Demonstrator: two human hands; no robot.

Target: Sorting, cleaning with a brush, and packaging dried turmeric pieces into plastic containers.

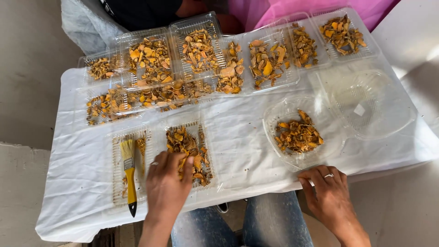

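Counter (pixel 256 151), white cloth: back rows of clear trays (pixel 270 59) filled with dried orange slices. Left hand (pixel 167 185), fingers curled into slices in near tray (pixel 187 153), grip unclear. Right hand (pixel 329 194) flat, empty, beside part-filled round tub (pixel 297 135). Brush (pixel 129 171) in nearly empty tray.

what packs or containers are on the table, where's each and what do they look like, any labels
Clear plastic trays: back rows, rectangular, holding orange-yellow dried slices.
Tray under left hand: near edge, clear, same slices.
Brush tray: near left, clear, holds a yellow-handled brush.
Round clear tub: above right hand, sliced pieces inside.
Empty clear tub: far right.
No labels visible.
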